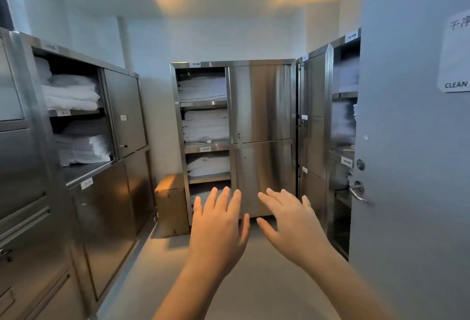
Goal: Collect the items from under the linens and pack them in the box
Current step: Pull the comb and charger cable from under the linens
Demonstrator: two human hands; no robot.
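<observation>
Linens (203, 89), white and folded, lie in stacks on the open shelves of the far cabinet (262, 103), a steel one against the back wall. More stacks fill the open shelves of the left cabinet (124, 116) and the right cabinet (315, 106), where they look blurred. What lies under the stacks cannot be seen. The box (170, 202), brown cardboard, stands on the floor (254, 281) just beside the far cabinet's left side.

Both hands are raised in front of the person with their backs to the camera. The left hand (218, 225) has its fingers straight and slightly spread and holds nothing. The right hand (290, 220), near it but apart, is likewise flat and spread, with nothing in it. Neither touches a cabinet.

At the right edge is a grey door (407, 141) with a lever handle (357, 192) and a sign (455, 65) on which "CLEAN" can be read.
</observation>
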